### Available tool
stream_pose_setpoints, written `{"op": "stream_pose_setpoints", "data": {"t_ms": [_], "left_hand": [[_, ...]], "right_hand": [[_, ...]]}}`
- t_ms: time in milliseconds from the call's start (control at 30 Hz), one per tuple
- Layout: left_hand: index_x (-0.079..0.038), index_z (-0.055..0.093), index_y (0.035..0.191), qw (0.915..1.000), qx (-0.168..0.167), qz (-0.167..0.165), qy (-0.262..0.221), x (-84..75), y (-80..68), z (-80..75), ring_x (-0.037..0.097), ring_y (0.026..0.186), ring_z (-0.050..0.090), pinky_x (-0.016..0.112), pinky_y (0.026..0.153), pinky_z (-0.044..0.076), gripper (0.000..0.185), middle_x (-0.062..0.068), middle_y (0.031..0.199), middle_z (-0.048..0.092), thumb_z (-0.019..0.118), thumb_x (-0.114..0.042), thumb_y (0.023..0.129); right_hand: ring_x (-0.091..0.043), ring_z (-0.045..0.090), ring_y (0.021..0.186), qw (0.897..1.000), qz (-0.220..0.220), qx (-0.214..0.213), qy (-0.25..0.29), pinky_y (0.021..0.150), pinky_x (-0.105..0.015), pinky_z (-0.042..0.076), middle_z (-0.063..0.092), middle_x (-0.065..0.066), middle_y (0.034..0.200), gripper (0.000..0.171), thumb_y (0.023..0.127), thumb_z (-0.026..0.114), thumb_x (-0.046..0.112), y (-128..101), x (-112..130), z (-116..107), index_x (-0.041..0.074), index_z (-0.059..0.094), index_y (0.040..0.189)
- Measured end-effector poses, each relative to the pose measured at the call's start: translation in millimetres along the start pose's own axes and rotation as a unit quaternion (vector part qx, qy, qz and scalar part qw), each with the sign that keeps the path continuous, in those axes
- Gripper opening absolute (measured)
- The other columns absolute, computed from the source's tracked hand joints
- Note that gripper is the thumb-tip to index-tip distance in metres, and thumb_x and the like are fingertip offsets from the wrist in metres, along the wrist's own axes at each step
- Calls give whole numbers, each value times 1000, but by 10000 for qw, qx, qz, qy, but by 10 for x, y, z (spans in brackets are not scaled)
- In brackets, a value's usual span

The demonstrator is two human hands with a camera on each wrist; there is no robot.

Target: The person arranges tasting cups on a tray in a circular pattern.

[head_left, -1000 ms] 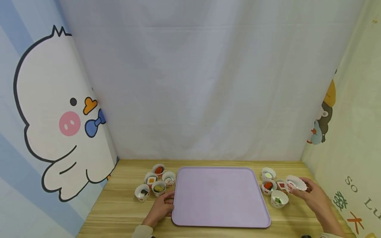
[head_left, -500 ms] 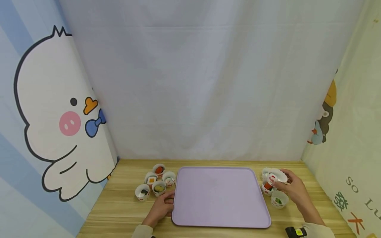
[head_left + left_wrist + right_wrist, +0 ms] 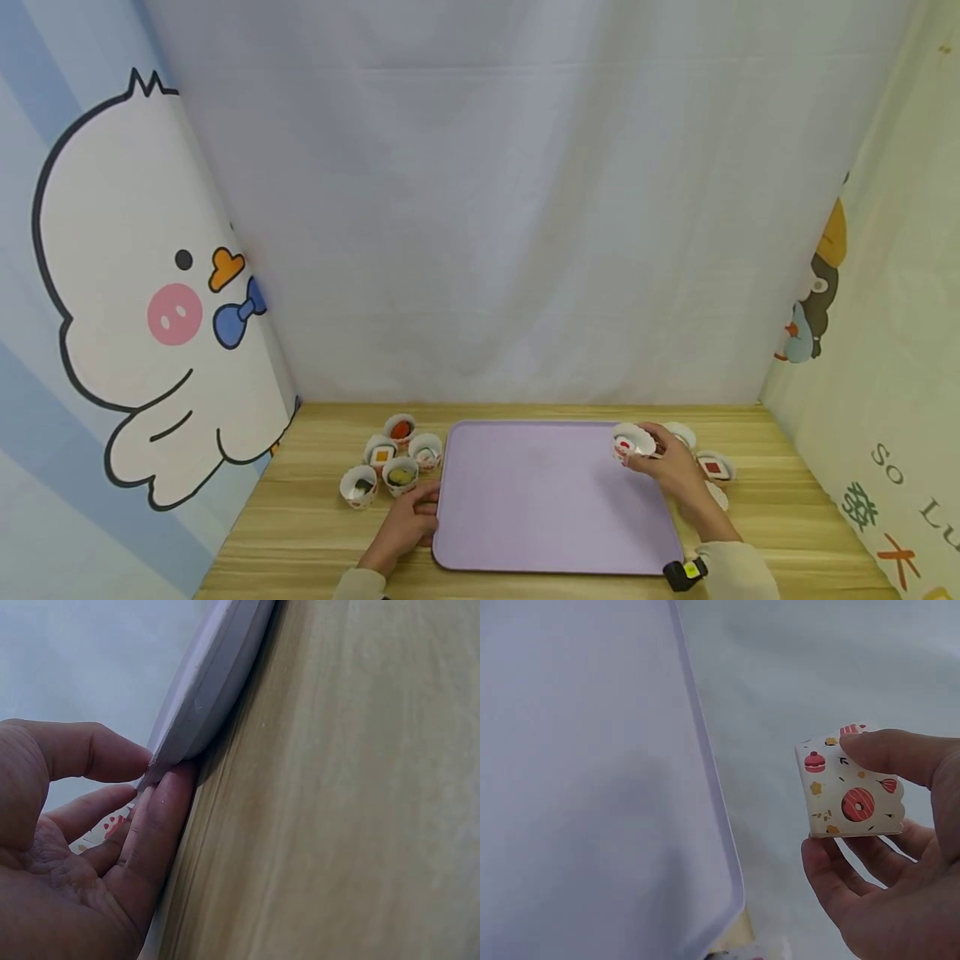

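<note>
The right hand (image 3: pixel 671 468) pinches a paper cup (image 3: pixel 632 442) over the lilac tray's (image 3: pixel 547 508) far right corner. More cups (image 3: pixel 714 467) sit right. The left hand (image 3: pixel 405 523), fingers relaxed, touches its left edge near five filled cups (image 3: pixel 390 462).

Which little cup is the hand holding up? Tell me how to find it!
Find the big purple tray lying flat on the wooden table. Above its far right corner, the right hand pinches a small white paper cup printed with donuts and cakes. It is the only cup lifted off the table; all the other cups stand on the wood beside the tray.
</note>
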State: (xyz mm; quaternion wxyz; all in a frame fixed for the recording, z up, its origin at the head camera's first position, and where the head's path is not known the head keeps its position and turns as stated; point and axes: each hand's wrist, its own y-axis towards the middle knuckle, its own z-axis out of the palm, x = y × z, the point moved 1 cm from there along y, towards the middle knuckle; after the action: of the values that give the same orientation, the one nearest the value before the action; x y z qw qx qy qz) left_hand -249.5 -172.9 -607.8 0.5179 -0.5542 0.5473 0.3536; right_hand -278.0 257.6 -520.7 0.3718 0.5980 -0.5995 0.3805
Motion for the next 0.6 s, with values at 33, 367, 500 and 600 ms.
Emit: {"op": "stream_pose_setpoints", "data": {"t_ms": [33,367,500,600], "left_hand": [[5,46,141,10000,-10,-7,9,2,1,-2,17,94,60,37,59,58,69,23,125,54,58,6,73],[6,46,141,10000,-59,-45,61,-28,-14,8,17,94,60,36,59,58,68,24,125,54,57,7,74],[8,45,140,9999,-69,-24,68,-61,-38,16,18,93,59,36,59,57,68,26,124,54,55,8,74],[9,45,140,9999,-89,-18,107,-65,-40,18,19,93,60,35,59,58,67,27,123,54,55,9,73]], "right_hand": [[-13,59,97,10000,-4,-4,40,74,-22,51,58,-23,127,65,82,75,9,27,-9,51,1,46,140],[-28,60,106,9996,41,-70,264,77,-26,49,59,-23,127,61,78,76,5,230,-44,460,1,53,134],[-31,59,109,9997,120,-166,92,79,-29,51,60,-22,127,63,77,77,8,314,-20,627,2,53,135],[-33,60,111,9995,144,-267,11,81,-33,52,61,-21,126,63,77,78,9,380,-17,757,5,54,135]]}}
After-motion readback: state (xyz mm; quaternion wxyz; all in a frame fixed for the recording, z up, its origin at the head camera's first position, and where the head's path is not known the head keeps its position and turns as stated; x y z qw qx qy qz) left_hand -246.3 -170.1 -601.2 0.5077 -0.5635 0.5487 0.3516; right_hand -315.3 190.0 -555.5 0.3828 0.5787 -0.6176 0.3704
